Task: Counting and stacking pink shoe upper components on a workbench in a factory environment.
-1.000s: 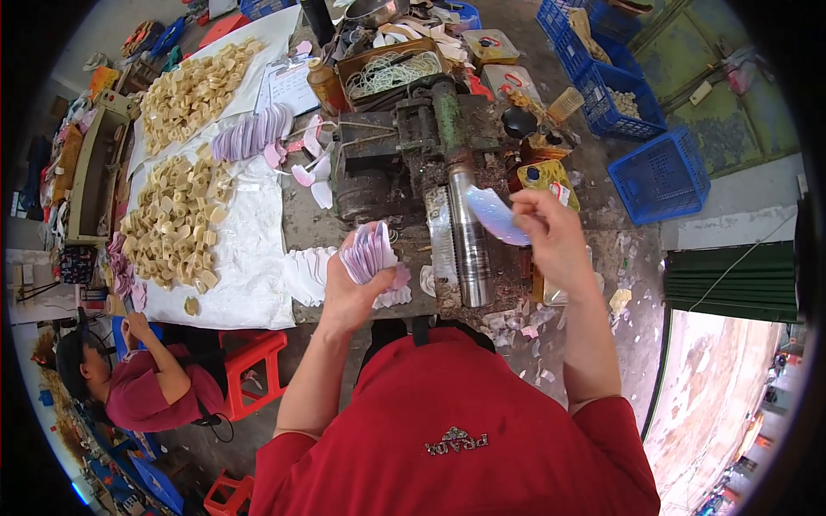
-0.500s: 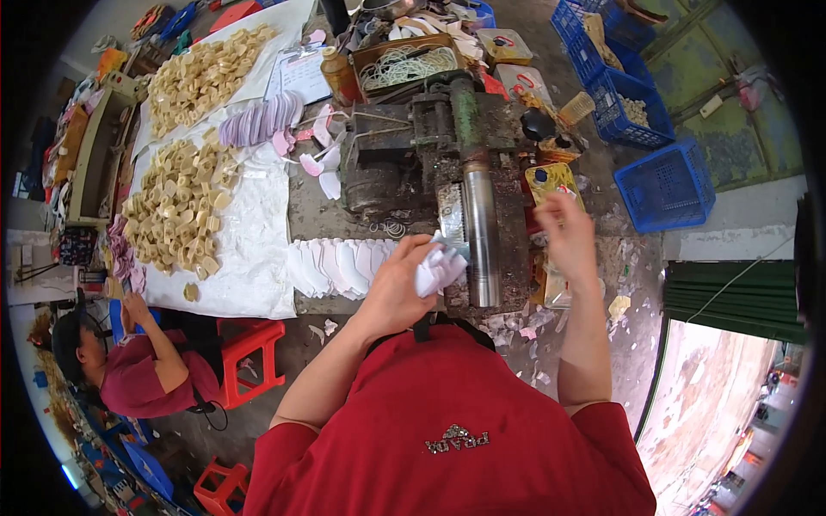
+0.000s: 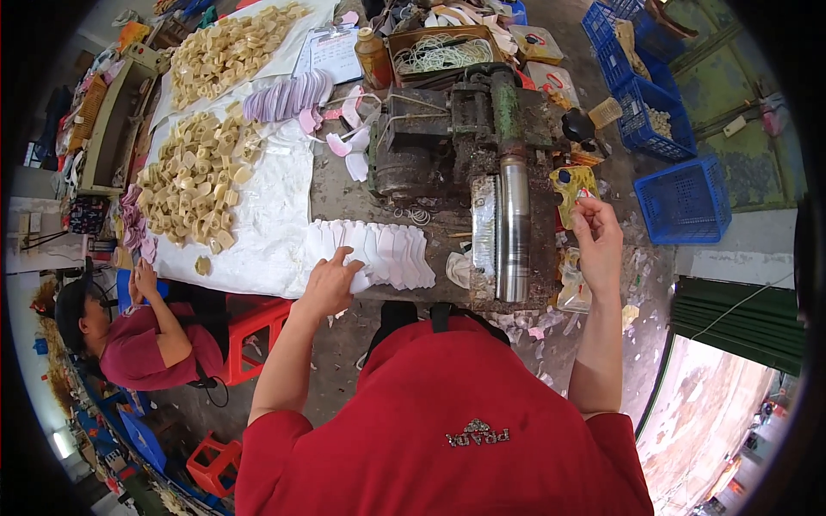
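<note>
At the far left we see another person (image 3: 129, 340) in a dark red shirt, sitting low beside a red stool (image 3: 258, 331), well away from our hands. Up from them, yellow foam pieces (image 3: 194, 176) lie in piles on a white sheet (image 3: 275, 215).

Our left hand (image 3: 331, 284) lies flat on a row of white cut pieces (image 3: 379, 252). The fingers are spread and press down on the left end of the row. The hand is not closed around anything; it only touches the top pieces. The row fans out to the right of this hand, each piece lying a bit over the next. Far above the hand lies a stack of pale purple pieces (image 3: 288, 95), with a few pink ones (image 3: 348, 142) near it.

Just to the right of the white row stands a dark, dirty machine (image 3: 447, 129) with a shiny metal roller (image 3: 514, 228). The roller sits between our two hands.

Our right hand (image 3: 598, 241) is up on the other side of the roller. Its fingers are curled and pinch at something small by the fingertips, but we cannot tell what it is. A yellow packet (image 3: 572, 185) sits just left of those fingertips. Below the hand is a clear plastic bag (image 3: 572, 288).

Farther right, blue crates (image 3: 684, 202) stand on the floor, well apart from the hand.
</note>
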Demonstrator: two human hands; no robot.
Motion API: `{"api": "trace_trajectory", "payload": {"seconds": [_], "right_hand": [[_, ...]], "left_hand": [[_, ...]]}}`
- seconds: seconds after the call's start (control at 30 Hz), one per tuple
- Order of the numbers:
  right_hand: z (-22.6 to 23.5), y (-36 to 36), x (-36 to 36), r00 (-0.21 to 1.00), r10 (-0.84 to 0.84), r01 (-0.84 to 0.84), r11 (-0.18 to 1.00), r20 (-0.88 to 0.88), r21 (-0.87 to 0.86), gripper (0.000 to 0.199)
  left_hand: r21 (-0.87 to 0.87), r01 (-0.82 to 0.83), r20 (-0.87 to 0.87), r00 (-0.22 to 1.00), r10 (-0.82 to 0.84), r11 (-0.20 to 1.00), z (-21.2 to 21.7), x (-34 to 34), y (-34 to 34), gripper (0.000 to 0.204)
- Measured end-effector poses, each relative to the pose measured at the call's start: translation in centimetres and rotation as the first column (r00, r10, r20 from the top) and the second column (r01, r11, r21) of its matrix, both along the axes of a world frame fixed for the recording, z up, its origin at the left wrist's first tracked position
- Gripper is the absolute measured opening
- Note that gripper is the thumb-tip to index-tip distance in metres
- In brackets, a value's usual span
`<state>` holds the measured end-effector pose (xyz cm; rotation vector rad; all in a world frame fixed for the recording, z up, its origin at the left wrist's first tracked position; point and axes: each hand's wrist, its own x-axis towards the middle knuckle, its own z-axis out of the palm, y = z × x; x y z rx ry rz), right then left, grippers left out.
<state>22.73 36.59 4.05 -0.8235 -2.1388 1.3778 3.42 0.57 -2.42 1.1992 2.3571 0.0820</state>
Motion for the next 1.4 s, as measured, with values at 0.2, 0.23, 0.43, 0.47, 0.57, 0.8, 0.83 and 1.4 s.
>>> {"api": "trace_trajectory", "payload": {"seconds": [0.2,0.23,0.43,0.47,0.57,0.8,0.83,1.4], "right_hand": [[4.1,-6.1,-2.4,0.970,0.227,-0.211,0.965,-0.091,0.157,0.011],[4.6,-7.7,-3.1,0.940,0.333,-0.329,0.942,-0.071,0.060,0.011],[4.4,-12.1,-5.7,0.887,0.433,-0.366,0.871,-0.163,0.328,0.023],[4.0,-12.2,-5.7,0.889,0.421,-0.351,0.880,-0.182,0.319,0.020],[3.2,-12.2,-5.4,0.908,0.373,-0.310,0.904,-0.190,0.295,0.018],[3.5,-11.9,-5.1,0.935,0.296,-0.161,0.847,-0.197,0.507,0.018],[3.7,-11.7,-5.0,0.938,0.317,-0.212,0.844,-0.139,0.492,0.017],[5.6,1.0,0.4,0.927,0.249,-0.340,0.874,0.282,0.346,0.003]], "left_hand": [[0.361,-0.664,0.758,0.618,0.209,0.655,6.5,0.5,4.4,0.063],[0.340,-0.824,0.916,0.399,0.038,0.453,6.9,1.0,5.1,0.068],[0.281,-0.912,0.907,0.151,-0.393,0.298,7.9,4.9,10.2,0.086],[0.265,-0.916,0.904,0.128,-0.407,0.301,7.8,5.0,10.5,0.087],[0.306,-0.903,0.898,0.168,-0.408,0.300,8.2,5.5,11.1,0.086],[0.266,-0.919,0.908,0.137,-0.396,0.293,7.9,5.9,11.7,0.084],[0.280,-0.914,0.905,0.150,-0.398,0.293,8.0,5.9,11.8,0.084],[0.569,-0.543,0.651,0.756,0.066,0.618,7.7,4.6,11.4,0.050]]}}
